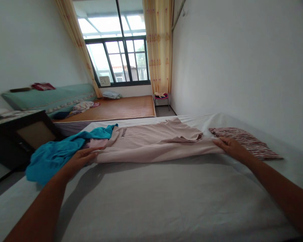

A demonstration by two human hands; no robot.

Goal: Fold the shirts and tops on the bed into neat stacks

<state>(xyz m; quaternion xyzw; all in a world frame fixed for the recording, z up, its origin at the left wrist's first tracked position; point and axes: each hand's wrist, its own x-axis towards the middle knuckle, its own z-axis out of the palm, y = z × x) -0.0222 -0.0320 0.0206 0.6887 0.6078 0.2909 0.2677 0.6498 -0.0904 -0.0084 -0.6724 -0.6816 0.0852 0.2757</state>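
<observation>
A pale pink T-shirt (148,136) with dark lettering lies sideways across the white-sheeted bed (166,195). Its near side is lifted slightly and folded over, stretched between my two hands. My left hand (84,157) pinches the near left corner, close to a bright blue garment (55,154). At the opposite end, my right hand (226,145) grips the near right corner, thumb on top. A striped red and white cloth item (247,141) lies just beyond my right hand. Another pale pink cloth (97,143) shows partly under the blue one.
Beyond this bed stands another bed with a brown mat (126,107) and a green headboard (65,95). A dark cabinet (22,134) is at the left. White wall (242,60) runs along the right. A small stool (161,96) holding cloth stands below the curtain (159,47).
</observation>
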